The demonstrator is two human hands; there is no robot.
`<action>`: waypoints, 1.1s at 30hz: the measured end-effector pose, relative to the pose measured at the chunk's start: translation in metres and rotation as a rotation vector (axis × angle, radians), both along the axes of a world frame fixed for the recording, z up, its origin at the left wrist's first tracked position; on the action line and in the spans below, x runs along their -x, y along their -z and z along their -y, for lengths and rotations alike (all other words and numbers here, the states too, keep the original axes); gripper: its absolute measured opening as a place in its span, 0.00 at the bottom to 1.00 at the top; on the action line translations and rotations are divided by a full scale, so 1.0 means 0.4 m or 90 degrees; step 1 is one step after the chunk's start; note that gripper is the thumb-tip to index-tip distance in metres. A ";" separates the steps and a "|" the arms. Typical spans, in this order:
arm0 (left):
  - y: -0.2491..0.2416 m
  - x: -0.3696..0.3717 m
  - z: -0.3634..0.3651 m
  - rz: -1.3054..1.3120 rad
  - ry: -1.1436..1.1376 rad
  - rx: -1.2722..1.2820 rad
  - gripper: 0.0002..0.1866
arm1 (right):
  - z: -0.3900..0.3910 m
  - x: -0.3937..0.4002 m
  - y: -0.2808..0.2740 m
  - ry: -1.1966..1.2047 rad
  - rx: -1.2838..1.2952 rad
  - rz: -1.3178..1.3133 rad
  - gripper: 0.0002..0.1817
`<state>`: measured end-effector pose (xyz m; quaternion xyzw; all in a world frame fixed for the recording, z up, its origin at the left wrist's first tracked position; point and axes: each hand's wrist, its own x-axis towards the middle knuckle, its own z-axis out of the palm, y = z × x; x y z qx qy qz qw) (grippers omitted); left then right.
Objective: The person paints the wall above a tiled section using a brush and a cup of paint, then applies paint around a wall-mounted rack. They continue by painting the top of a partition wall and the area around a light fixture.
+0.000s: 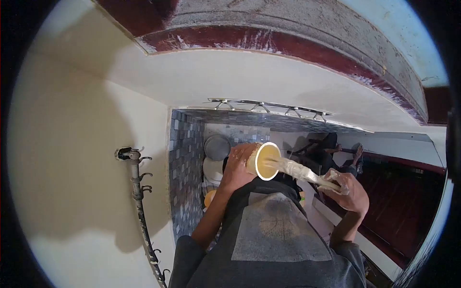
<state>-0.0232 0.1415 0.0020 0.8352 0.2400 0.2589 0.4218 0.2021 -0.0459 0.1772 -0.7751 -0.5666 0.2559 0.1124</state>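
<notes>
My left hand [236, 168] is wrapped around a tilted paint cup [263, 171] with a white rim and a yellowish inside. My right hand [349, 191] grips the handle of a paintbrush [300, 171], which is thickly coated in cream-coloured paint. The brush's bristles reach into the cup's mouth, and their tips blur against its inside. Paint smears mark the fingers of both hands. Both hands are in front of my dark shirt [283, 230].
A hook rail [139, 197] hangs on the cream wall at left, and another hook rail [269, 104] is ahead. Round metal lids [217, 147] stand below by the mosaic tiles [185, 163]. Another person's hand [358, 152] shows near the dark red door [398, 201]. A paint-splashed ledge [269, 41] runs above.
</notes>
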 end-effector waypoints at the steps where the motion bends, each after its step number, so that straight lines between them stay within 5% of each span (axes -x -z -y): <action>1: -0.020 -0.004 -0.003 -0.021 0.016 0.021 0.35 | 0.002 0.007 -0.014 -0.027 -0.060 0.089 0.15; 2: -0.034 -0.011 -0.008 -0.030 0.039 0.032 0.35 | 0.002 0.016 -0.032 -0.053 -0.120 0.179 0.16; 5: -0.074 -0.026 -0.013 -0.050 0.101 0.045 0.34 | -0.081 0.040 -0.149 -0.151 0.116 0.166 0.18; 14: -0.082 -0.036 -0.014 -0.062 0.172 0.019 0.32 | -0.118 0.062 -0.187 -0.358 0.268 0.256 0.14; 29: -0.077 -0.049 0.025 -0.033 0.189 0.072 0.32 | -0.097 0.053 -0.194 -0.373 0.248 0.297 0.14; 33: -0.081 -0.043 0.030 -0.035 0.151 0.049 0.33 | -0.103 0.012 -0.232 -0.265 0.299 0.162 0.20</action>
